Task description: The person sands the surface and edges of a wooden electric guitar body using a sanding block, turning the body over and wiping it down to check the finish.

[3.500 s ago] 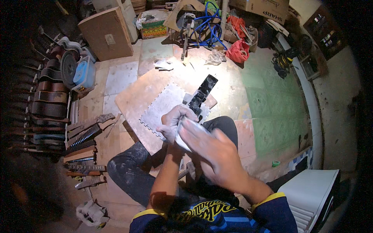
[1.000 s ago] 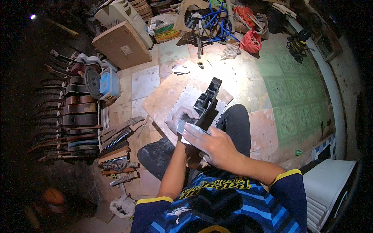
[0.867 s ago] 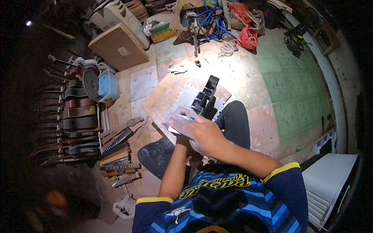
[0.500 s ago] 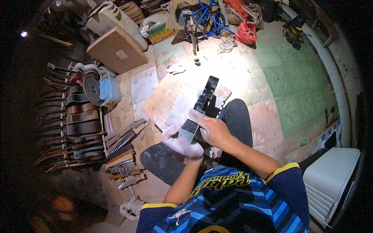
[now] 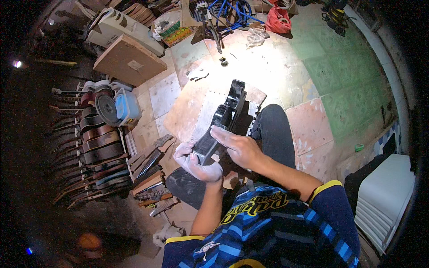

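A glossy black guitar body (image 5: 221, 116), seen almost edge-on with a curved side, slants up and away between my hands, above my crossed legs. My left hand (image 5: 199, 165), white with dust or a thin covering, is curled round its near end. My right hand (image 5: 241, 149) grips its right side; the whitish fingers lie over the upper edge near the middle, and the part beneath is hidden. The near section of the side looks dull and greyish, while the far section shines.
A pale board (image 5: 185, 114) lies on the tiled floor ahead. Wooden necks and saw-like tools (image 5: 152, 165) lie to the left, beside a rack of guitars (image 5: 100, 143). A blue tub (image 5: 127, 106) stands near the rack. A white plastic piece (image 5: 386, 201) is at the right.
The guitar body has turned, so more of its curved, shiny side shows. Both hands still hold it, and my left hand's fingers have wrapped closer round the near end. The view has shifted slightly.
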Available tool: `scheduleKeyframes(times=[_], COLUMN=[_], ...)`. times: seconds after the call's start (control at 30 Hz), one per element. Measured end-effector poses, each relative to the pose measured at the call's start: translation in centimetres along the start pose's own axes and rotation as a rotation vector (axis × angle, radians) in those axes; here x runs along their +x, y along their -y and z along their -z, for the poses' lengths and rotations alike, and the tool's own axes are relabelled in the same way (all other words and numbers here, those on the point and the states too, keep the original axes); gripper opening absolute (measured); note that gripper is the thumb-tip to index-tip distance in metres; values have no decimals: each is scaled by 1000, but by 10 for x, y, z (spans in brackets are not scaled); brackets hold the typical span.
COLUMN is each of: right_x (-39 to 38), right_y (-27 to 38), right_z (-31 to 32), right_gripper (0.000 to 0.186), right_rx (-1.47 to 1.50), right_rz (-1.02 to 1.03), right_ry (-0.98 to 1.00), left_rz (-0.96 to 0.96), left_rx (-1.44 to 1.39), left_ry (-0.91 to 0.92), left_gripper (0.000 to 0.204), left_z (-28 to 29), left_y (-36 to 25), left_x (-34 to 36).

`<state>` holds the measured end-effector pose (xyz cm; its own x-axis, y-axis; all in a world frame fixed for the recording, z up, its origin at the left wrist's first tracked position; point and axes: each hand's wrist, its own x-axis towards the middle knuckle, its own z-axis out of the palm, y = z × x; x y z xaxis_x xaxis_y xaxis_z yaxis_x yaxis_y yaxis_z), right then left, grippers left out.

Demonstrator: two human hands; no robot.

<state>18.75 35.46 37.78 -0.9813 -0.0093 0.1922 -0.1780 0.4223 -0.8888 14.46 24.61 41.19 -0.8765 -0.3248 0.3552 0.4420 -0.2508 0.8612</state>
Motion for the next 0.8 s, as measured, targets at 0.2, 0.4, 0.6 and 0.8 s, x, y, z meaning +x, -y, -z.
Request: scheduleKeyframes(times=[0.2,0.4,0.6,0.8], right_x=[-5,-4,8,21], right_y=[-5,40,2,14], right_z=[-35,-37,-28,15], right_gripper=[66,65,58,59], right_rx=[115,172,86,6], right_rz=[257,254,112,-12], right_ry=[-156,-150,-197,18], left_rz=[16,122,148,49], left_rx=[-45,-42,14,195], left_ry=[75,180,181,201], left_gripper=[24,16,14,16], left_z=[13,32,30,27], left_y=[6,-1,-5,-8], left_x=[7,21,20,3])
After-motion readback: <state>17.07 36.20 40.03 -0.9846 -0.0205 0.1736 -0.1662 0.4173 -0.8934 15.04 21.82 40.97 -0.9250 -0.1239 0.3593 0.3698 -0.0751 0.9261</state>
